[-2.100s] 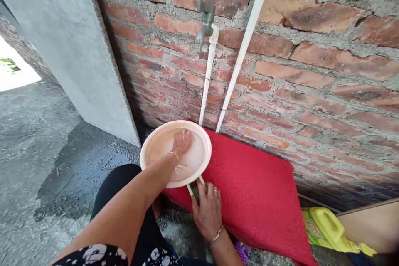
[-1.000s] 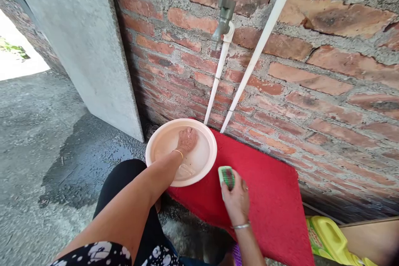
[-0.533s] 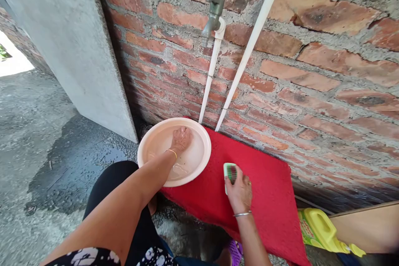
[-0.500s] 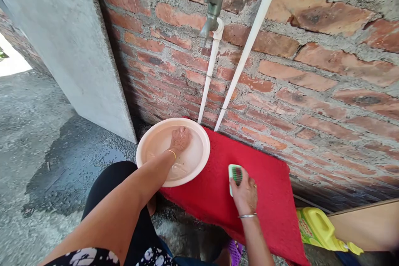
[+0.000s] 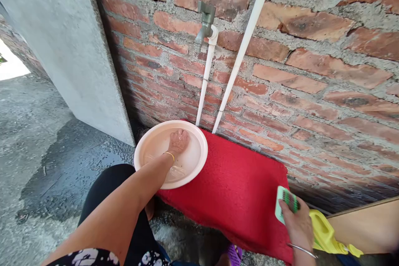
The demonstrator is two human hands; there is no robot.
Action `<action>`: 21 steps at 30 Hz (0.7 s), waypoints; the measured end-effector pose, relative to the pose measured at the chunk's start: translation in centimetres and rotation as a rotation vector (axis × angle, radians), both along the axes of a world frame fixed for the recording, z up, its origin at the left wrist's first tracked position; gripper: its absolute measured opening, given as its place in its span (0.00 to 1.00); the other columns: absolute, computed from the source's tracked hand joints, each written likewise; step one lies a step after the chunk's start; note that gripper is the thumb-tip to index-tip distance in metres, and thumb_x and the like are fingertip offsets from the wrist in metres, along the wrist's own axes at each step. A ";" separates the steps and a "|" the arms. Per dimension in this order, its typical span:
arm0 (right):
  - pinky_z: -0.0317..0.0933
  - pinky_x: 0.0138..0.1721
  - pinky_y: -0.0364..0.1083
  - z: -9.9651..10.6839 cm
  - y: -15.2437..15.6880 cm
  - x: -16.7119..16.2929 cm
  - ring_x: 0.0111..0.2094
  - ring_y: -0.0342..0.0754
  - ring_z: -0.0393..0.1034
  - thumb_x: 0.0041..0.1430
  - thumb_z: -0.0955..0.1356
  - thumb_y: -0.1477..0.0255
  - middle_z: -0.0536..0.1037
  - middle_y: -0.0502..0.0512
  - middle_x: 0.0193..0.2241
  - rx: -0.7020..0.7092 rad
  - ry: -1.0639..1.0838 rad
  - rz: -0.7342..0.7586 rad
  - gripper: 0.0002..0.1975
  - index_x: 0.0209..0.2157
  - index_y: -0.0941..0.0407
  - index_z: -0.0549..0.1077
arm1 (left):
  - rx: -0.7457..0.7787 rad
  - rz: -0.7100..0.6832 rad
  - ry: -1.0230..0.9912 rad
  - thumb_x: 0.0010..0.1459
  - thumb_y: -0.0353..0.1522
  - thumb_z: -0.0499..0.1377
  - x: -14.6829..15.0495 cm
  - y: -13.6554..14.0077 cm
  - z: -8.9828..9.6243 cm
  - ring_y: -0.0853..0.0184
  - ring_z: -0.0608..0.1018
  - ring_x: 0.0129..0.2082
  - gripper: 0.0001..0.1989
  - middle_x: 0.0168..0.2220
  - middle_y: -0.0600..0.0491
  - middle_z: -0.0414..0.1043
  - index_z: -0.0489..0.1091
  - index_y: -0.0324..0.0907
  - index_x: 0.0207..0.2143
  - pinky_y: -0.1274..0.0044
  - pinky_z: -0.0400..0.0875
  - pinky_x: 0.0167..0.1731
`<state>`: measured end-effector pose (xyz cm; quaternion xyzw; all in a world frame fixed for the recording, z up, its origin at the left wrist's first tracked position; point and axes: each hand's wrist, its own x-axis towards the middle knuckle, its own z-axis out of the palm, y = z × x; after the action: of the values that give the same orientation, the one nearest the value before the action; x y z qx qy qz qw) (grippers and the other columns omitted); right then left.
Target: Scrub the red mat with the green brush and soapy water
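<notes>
My left hand point(image 5: 178, 141) is down in the water of a pale pink basin point(image 5: 202, 162), its fingers curled under. Whatever they may hold is hidden. The basin stands at the left end of a red-covered bench point(image 5: 240, 191). In my right hand point(image 5: 299, 222) is a pale green scrubbing brush point(image 5: 280, 205), its dark and green bristles facing up. That hand is above the bench's right end, with the thumb on the near side of the brush.
A tap point(image 5: 205, 25) and white pipes point(image 5: 240, 56) run along the brick wall point(image 5: 311, 120). To the left leans a grey slab point(image 5: 77, 50) over wet floor. A yellow jug point(image 5: 324, 232) lies right of the bench; a purple basket point(image 5: 233, 254) is below it.
My right hand has moved right across the bench, carrying the brush to its right end. The left hand stays in the basin. The view has shifted slightly.
</notes>
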<state>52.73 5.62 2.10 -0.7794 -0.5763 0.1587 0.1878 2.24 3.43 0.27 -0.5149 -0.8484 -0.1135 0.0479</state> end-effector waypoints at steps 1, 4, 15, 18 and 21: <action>0.66 0.46 0.62 -0.1 0.1 -2.5 0.46 0.66 0.73 0.50 0.64 0.46 0.77 0.67 0.47 -0.002 0.055 0.054 0.40 0.59 0.54 0.64 | -0.001 -0.001 0.013 0.65 0.32 0.47 0.0 0.0 -0.1 0.55 0.73 0.45 0.14 0.44 0.41 0.72 0.71 0.37 0.43 0.65 0.61 0.45; 0.65 0.48 0.54 0.1 0.1 -11.8 0.46 0.59 0.72 0.48 0.66 0.53 0.78 0.61 0.45 -0.021 0.132 0.183 0.36 0.57 0.55 0.66 | -0.011 -0.003 0.039 0.65 0.31 0.47 -0.1 0.0 -0.2 0.54 0.74 0.45 0.15 0.44 0.40 0.72 0.72 0.38 0.43 0.65 0.61 0.44; 0.60 0.49 0.50 1.5 -3.0 -30.0 0.46 0.56 0.70 0.61 0.65 0.63 0.74 0.62 0.44 0.003 -0.160 0.634 0.26 0.60 0.49 0.66 | 0.001 -0.014 0.042 0.64 0.31 0.48 -0.2 0.0 -0.3 0.55 0.74 0.43 0.14 0.43 0.40 0.72 0.72 0.38 0.42 0.65 0.62 0.43; 0.60 0.49 0.50 1.4 -2.2 -27.8 0.47 0.55 0.70 0.61 0.65 0.61 0.74 0.61 0.45 -0.025 -0.217 0.573 0.27 0.61 0.49 0.65 | 0.007 -0.016 0.038 0.64 0.31 0.48 -0.3 0.0 -0.4 0.55 0.74 0.43 0.14 0.43 0.40 0.72 0.72 0.38 0.41 0.66 0.62 0.43; 0.61 0.50 0.50 1.4 -0.2 -23.0 0.48 0.55 0.70 0.61 0.65 0.60 0.74 0.61 0.47 -0.074 -0.280 0.448 0.29 0.63 0.50 0.63 | 0.016 -0.010 0.037 0.63 0.31 0.48 -0.3 0.0 -0.3 0.55 0.75 0.43 0.13 0.43 0.40 0.73 0.72 0.38 0.41 0.66 0.62 0.43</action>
<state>29.72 5.43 3.52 -0.6531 -0.7486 0.1081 0.0378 1.95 3.44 -0.08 -0.5207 -0.8438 -0.1110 0.0673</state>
